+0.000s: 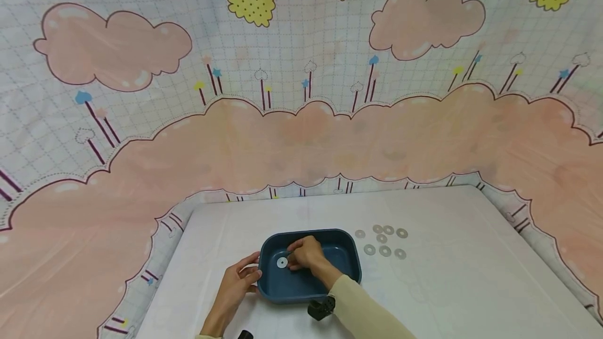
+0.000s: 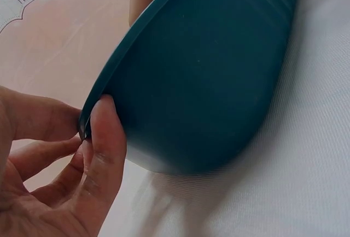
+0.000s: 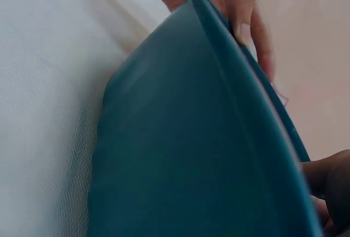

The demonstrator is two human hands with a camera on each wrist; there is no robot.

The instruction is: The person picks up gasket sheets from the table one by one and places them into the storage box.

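Note:
A dark blue rectangular tub (image 1: 292, 289) with rounded corners stands on the white table. At its left end my left hand (image 1: 239, 278) grips the rim; in the left wrist view the thumb (image 2: 106, 144) lies against the outer wall under the lip. Inside the tub, my right hand (image 1: 307, 255) reaches down with bent fingers close to the floor. Just left of those fingers lies a pale washer (image 1: 282, 262) with a small centre hole. The right fingertips are partly hidden, and I cannot tell whether they pinch anything. In the right wrist view the tub wall (image 3: 158, 127) covers most of the right hand.
Several grey washers (image 1: 384, 251) lie scattered flat on the table, right of the tub. White cloth covers the table (image 1: 452, 271). Behind it hangs a printed curtain (image 1: 301, 145) with clouds, which also drapes down on both sides.

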